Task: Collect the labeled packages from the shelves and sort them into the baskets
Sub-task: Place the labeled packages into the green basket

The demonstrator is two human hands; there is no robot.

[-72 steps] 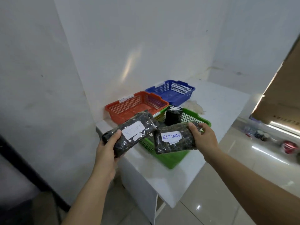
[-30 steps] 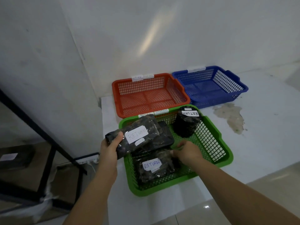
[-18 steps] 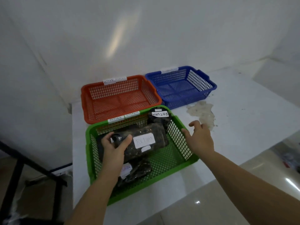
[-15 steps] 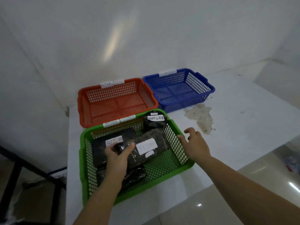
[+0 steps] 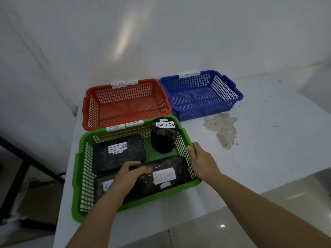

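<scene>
A green basket stands at the front of the white table. Inside it lie a flat black package labelled RETURN, an upright round black package labelled RETURN, and a third package half hidden under my arm. My left hand grips the left end of a long black RETURN package, which lies along the basket's front right. My right hand holds the basket's right rim, thumb over the edge.
An orange basket and a blue basket, both with white labels on their rims, stand side by side behind the green one. A pale stain marks the table on the right. A black metal frame stands at left.
My right hand laid its package in the green basket, drew out and now holds the rim. My left hand has lowered its package from above the basket down into the front right.
</scene>
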